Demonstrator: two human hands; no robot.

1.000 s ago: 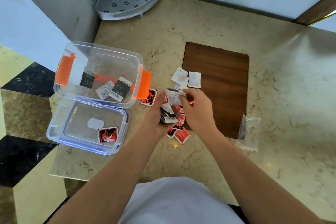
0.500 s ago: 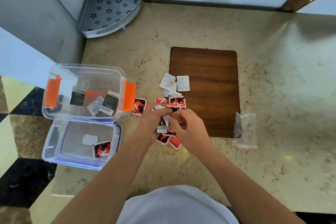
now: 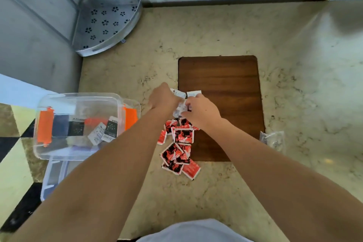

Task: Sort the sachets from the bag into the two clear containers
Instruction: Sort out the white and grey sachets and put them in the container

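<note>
My left hand (image 3: 164, 98) and right hand (image 3: 203, 111) meet over a small group of white sachets (image 3: 180, 108) at the left edge of the wooden board. Fingers of both hands close on these white sachets, and one lies partly hidden between the hands. Just nearer to me lies a pile of several red-and-black sachets (image 3: 181, 144). At the left stands a clear container with orange clasps (image 3: 78, 96) holding black and white sachets (image 3: 111, 128). Below it a second clear container (image 3: 52, 175) is mostly hidden by my left forearm. The empty clear bag (image 3: 273, 139) lies right of the board.
A brown wooden board (image 3: 222, 84) lies on the marble counter (image 3: 294, 76). A perforated metal corner shelf (image 3: 107, 23) stands at the back left against the wall. The counter's left edge drops to a checkered floor (image 3: 13, 143).
Both hands moved away from me, from above the red pile to the white sachets at the board's edge. The red pile now lies uncovered. The view tilted up.
</note>
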